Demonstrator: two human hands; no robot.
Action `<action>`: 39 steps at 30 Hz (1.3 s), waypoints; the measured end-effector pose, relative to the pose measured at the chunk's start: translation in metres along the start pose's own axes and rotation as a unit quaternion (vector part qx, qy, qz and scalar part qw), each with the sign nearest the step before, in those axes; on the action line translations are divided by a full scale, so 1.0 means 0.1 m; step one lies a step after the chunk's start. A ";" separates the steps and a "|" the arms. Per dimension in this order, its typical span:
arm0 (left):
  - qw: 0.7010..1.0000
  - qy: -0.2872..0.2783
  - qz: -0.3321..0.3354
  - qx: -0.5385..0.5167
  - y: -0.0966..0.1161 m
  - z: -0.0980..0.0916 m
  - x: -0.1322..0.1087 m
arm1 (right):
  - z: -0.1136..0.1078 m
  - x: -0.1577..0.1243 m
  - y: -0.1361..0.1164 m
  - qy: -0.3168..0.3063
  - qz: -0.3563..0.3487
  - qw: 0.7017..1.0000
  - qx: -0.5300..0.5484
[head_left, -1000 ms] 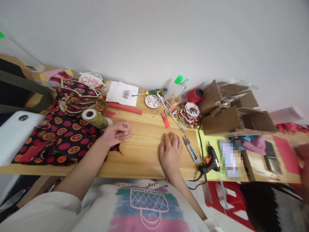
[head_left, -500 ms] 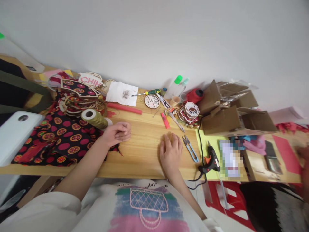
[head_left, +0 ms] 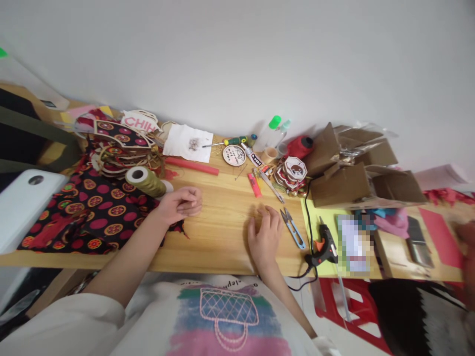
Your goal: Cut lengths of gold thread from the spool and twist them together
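My left hand (head_left: 181, 203) rests on its side on the wooden table (head_left: 218, 232), its fingers curled in and nothing visible in them. Close behind its wrist, a spool of olive-gold thread (head_left: 148, 182) lies on black patterned fabric (head_left: 115, 212). My right hand (head_left: 264, 235) is palm down on the tabletop, fingers loosely bent and apart, holding nothing. Just to its right are blue-handled thread snips (head_left: 293, 228). A red-pink lighter (head_left: 254, 185) and a silver pen-like tool (head_left: 271, 186) lie beyond its fingertips.
On the right, a glue gun (head_left: 325, 245) with a black cord sits on yellow paper, before open cardboard boxes (head_left: 341, 185). A screwdriver (head_left: 233, 141), glue tube (head_left: 252, 155) and bottles (head_left: 267, 137) stand or lie by the wall. Another person's hand (head_left: 466, 235) shows at far right.
My right hand has shifted very slightly to the right, its fingers a little more bent. My left hand stays in place.
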State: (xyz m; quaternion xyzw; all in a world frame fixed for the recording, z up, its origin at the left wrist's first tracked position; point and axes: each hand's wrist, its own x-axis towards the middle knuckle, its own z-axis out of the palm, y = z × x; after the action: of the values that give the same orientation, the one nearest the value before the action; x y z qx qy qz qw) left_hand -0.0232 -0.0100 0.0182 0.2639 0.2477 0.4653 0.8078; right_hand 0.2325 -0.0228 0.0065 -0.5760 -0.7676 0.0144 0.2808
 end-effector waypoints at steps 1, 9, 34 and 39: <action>1.000 -0.001 -0.001 0.000 0.00 0.00 0.00 | 0.00 0.00 0.01 0.003 -0.001 1.000 0.004; 1.000 0.004 0.001 0.000 -0.01 -0.02 -0.01 | 0.03 -0.02 0.08 0.036 0.018 0.998 0.046; 1.000 -0.003 0.005 0.004 0.00 0.02 0.00 | 0.00 -0.02 0.14 0.044 0.185 0.971 0.146; 1.000 -0.009 0.003 0.006 0.01 0.01 0.00 | -0.02 -0.01 0.14 0.069 0.224 0.952 0.197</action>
State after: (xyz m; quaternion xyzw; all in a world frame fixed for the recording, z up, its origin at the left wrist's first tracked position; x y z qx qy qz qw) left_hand -0.0228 -0.0103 0.0195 0.2742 0.2423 0.4636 0.8070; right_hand 0.2463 -0.0194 0.0032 -0.6663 -0.5793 0.1883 0.4301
